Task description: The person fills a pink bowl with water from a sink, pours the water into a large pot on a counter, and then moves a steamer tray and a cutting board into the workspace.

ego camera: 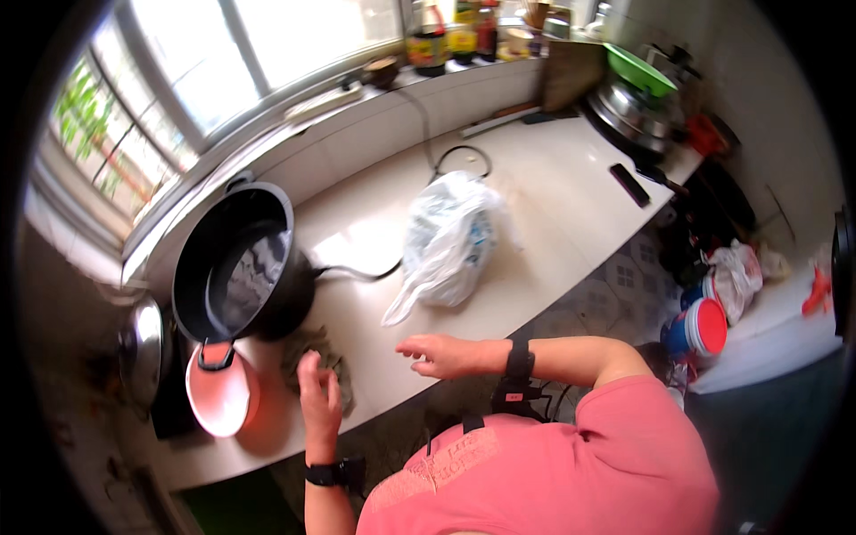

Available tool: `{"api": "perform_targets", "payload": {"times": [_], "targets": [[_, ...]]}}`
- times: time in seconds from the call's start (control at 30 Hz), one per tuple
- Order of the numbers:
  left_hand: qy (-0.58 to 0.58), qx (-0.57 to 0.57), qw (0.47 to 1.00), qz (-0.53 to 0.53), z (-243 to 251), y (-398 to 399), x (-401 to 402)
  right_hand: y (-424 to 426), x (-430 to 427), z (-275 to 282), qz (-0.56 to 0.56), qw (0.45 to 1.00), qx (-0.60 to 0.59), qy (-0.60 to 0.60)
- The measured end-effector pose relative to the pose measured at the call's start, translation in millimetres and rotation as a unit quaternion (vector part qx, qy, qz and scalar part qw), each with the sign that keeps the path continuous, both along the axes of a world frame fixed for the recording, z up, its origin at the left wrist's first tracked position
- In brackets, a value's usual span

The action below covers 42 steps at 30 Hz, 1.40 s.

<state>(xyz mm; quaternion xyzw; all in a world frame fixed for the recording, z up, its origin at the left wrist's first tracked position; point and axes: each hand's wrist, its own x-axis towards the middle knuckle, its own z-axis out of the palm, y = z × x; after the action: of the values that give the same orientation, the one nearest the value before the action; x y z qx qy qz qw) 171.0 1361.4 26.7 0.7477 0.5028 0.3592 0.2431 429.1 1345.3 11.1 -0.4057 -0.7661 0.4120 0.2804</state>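
My left hand (317,396) is held over the counter's front part, beside and partly over a crumpled greyish-green cloth (344,382). Its fingers are a little bent, and I see nothing in them. At the counter's edge hovers my right hand (438,356), its fingers loosely apart and holding nothing. Just beyond it lies a knotted white plastic bag (447,244) with blue print; its contents are hidden. To the left stands a large black pot (294,304) with a shiny, liquid-looking surface inside. A pink bowl (221,401) sits below the pot's near handle.
A black cord (364,275) runs across the white counter (555,194) behind the bag. A phone-like black object (629,184) lies near the right edge. Sauce bottles (426,47) line the windowsill. A green basin (638,70) rests on metal cookware at the far right.
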Motion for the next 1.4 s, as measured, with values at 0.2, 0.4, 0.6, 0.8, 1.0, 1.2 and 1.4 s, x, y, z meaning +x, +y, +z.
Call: {"api": "perform_targets", "payload": {"times": [0.2,0.4,0.6,0.8,1.0,1.2,1.4], "targets": [[0.027,-0.060,0.992,-0.108,-15,-6,114,-36,109,7,-0.070,0.996,-0.016,0.048],[0.015,-0.128,0.966,-0.222,-2,-22,276,-103,249,3,-0.195,0.978,-0.065,0.032],[0.057,-0.088,0.931,-0.349,6,-24,389,-146,340,0,-0.305,0.932,-0.168,0.104],[0.054,-0.130,0.905,-0.401,11,-4,437,-152,373,0,-0.370,0.915,-0.110,0.119],[-0.004,-0.194,0.878,-0.438,-4,24,484,-150,390,19,-0.425,0.891,-0.117,0.105],[-0.045,-0.255,0.832,-0.491,-6,15,555,-168,426,13,-0.484,0.858,-0.093,0.140],[-0.029,-0.299,0.814,-0.497,1,3,628,-195,481,-4,-0.507,0.829,-0.135,0.194]]}}
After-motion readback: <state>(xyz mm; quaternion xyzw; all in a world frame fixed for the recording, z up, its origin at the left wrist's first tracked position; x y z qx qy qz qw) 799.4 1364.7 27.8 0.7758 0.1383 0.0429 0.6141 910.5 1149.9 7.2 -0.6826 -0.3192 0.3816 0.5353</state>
